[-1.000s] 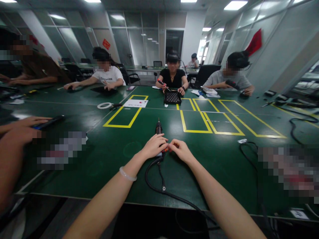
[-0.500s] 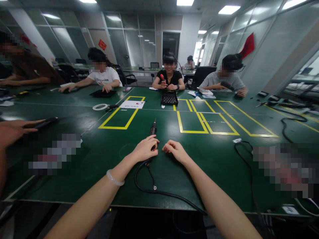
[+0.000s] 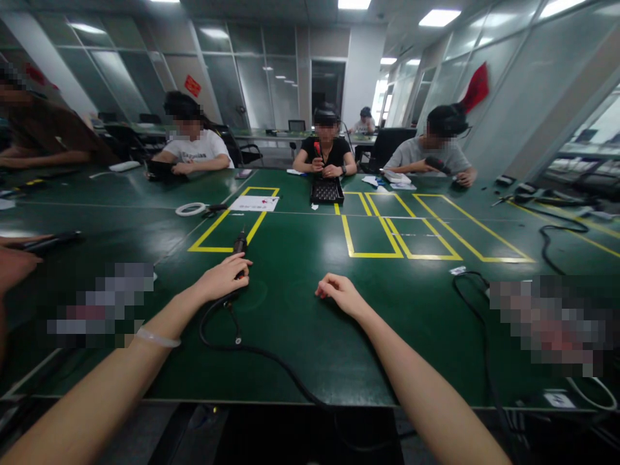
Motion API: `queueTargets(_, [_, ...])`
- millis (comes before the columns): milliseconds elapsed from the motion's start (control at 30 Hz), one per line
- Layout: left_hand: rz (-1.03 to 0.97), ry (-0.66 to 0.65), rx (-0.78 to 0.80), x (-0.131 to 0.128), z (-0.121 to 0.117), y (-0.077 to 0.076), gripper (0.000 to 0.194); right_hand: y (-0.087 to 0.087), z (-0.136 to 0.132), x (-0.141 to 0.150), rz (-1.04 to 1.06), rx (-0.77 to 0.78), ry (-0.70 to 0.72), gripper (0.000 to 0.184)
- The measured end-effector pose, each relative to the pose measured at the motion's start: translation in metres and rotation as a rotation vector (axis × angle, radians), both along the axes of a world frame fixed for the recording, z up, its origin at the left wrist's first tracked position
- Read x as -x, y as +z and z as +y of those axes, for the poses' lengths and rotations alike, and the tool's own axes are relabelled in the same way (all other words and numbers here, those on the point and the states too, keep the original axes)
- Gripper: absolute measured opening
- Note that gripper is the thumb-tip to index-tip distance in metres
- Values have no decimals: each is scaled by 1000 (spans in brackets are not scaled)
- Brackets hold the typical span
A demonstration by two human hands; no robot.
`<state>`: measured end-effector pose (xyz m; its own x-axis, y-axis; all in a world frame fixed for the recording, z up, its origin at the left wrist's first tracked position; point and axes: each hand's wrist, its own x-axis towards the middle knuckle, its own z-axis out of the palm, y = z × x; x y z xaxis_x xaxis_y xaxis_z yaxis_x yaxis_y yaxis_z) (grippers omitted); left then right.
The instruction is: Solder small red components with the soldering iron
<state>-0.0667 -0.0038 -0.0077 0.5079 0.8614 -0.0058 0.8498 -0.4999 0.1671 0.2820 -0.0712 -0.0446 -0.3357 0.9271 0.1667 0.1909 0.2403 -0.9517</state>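
On the green table (image 3: pixel 295 323): left hand (image 3: pixel 220 278) closed over power driver (image 3: pixel 239 243)

Yellow tape outlines (image 3: pixel 375 256) are laid on the surface. The driver is grasped from above by the left hand, fingers curled round it; its front end is seen over the near right corner of the leftmost outline (image 3: pixel 213 249). The right hand (image 3: pixel 340 292) is held well apart, fingers bent inward; whether anything is pinched cannot be told. Behind the driver, a black cable (image 3: pixel 290 374) is run past the near edge; beside it, a small ring (image 3: pixel 237 340) is noted.
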Motion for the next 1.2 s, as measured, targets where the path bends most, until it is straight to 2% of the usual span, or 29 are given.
queueTargets(200, [71,116,58,53,17,12,36,1,-1,1,2,9,5,26])
queueTargets(300, [135,186,-12,65,14,20,47,4,-2,1,-5,15,7,26])
queueTargets(400, [214,323,-125,58,0,29,53,5,-3,1,-3,21,14,26])
queueTargets(467, [268,398,-171,47,-12,34,50,6,-4,1,0,24,21,26])
queueTargets(567, [342,427,-197,30,-27,39,41,6,-4,1,-12,25,21,26])
queueTargets(667, [385,464,-179,23,-33,44,37,8,-5,0,-24,21,27,25])
queueTargets(867, [308,565,-60,26,-27,56,37,5,-4,0,-37,8,40,26])
queueTargets(933, [261,580,-111,14,-29,60,39,3,-4,0,-39,4,45,26])
queueTargets(1000, [142,533,-162,-8,-35,61,40,3,-4,0,-41,2,53,25])
queueTargets(1133, [-243,240,-35,-76,-50,56,35,5,-5,0,-33,11,53,24])
queueTargets(1200, [-394,134,17,-111,-56,50,35,6,-5,0,-13,21,53,22])
